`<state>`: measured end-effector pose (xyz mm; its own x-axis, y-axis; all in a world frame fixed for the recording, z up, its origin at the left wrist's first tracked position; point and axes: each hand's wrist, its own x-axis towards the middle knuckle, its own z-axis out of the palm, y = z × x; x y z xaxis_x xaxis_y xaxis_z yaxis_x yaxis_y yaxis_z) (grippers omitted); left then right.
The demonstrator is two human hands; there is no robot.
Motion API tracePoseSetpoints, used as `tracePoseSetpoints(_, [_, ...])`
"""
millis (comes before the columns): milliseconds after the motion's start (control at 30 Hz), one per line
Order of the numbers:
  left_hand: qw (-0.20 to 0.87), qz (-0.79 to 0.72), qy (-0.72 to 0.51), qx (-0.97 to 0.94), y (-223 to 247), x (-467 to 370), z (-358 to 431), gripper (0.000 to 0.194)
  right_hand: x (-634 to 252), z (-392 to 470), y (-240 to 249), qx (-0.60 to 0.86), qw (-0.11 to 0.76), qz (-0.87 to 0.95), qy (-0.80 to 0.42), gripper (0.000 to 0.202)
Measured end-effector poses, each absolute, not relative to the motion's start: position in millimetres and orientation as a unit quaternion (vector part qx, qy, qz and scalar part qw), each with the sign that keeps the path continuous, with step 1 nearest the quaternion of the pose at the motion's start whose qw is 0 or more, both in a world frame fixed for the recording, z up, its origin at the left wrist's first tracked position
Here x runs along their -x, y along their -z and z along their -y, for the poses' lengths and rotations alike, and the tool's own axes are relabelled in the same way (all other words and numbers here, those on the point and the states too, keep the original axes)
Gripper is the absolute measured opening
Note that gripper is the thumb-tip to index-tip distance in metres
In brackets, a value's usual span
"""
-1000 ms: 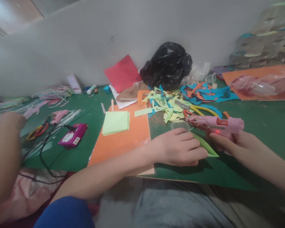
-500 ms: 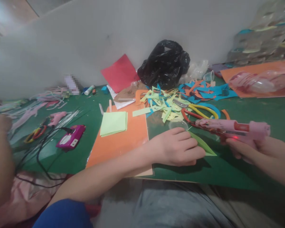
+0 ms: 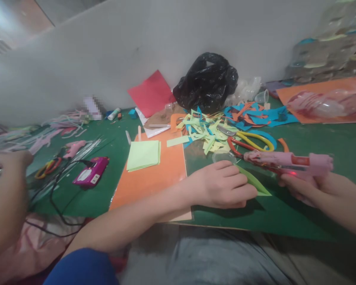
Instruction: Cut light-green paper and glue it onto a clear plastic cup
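Observation:
My left hand (image 3: 228, 185) is closed on a folded green paper (image 3: 256, 184), whose pointed end sticks out to the right of my fingers. In my right hand (image 3: 311, 188) is a pink glue gun (image 3: 313, 164), its nozzle pointing left above the green paper and a red light glowing on its side. A clear plastic cup or lid (image 3: 224, 157) lies just behind my left knuckles. Close behind the nozzle are scissors (image 3: 255, 140) with red and yellow handles, beside a heap of light green paper scraps (image 3: 210, 130).
Light green squares (image 3: 144, 155) lie on an orange sheet (image 3: 157, 186). A magenta power adapter (image 3: 90, 172), second glue gun (image 3: 74, 149) and cables are left, near another person's arm (image 3: 10, 194). A black bag (image 3: 207, 81) stands behind the scraps.
The other person's arm at the left has reached farther forward, and its hand now shows. My hands, the glue gun and the green paper have hardly moved; the view has shifted slightly.

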<state>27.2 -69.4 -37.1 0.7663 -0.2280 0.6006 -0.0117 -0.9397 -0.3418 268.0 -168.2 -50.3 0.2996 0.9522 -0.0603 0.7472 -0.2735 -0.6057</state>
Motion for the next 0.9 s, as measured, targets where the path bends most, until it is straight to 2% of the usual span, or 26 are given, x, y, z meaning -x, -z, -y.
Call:
tracePoseSetpoints(133, [0.163,-0.064,0.334,0.926,37.2,-27.6,69.0,0.020,-265.1,166.8,44.7,0.778,0.213,0.534,-0.254,0.058])
tracePoseSetpoints(667, [0.171,-0.062,0.336,0.924,36.9,-27.7,68.5,0.021,-265.3,166.2,48.5,0.795,0.205,0.513,-0.249,0.071])
tracePoseSetpoints(900, [0.169,-0.061,0.328,0.928,37.0,-27.1,68.3,0.020,-260.6,165.6,39.7,0.802,0.194,0.502,-0.257,0.063])
